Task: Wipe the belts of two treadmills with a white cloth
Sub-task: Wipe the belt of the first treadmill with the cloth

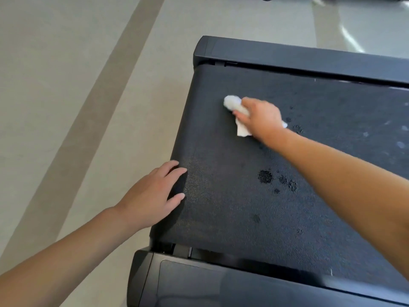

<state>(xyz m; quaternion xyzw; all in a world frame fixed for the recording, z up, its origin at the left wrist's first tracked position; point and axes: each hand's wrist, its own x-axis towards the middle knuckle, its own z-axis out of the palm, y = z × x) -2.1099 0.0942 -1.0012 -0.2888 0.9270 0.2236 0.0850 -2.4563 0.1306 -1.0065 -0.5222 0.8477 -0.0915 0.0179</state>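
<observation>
My right hand (pixel 260 117) is out across the treadmill belt (pixel 232 207), fingers curled over a crumpled white cloth (pixel 234 105) and pressing it down onto the black surface toward the far side of the belt, close to the far side rail (pixel 298 57). A bunched end of the cloth pokes out ahead of my knuckles, and a flatter corner shows under my palm on the near side. My left hand (pixel 152 196) is empty, fingers loosely spread, lying flat on the rounded end of the belt where it curves down toward the floor (pixel 66 107). Between my two arms I can see dark wet spots (pixel 265 176) scattered on the textured belt, the largest one just beside my right forearm, with smaller ones trailing off to its right. Paler smudges (pixel 400 144) sit farther along at the right edge. The near side rail (pixel 199 284) runs along the bottom, glossy black.
</observation>
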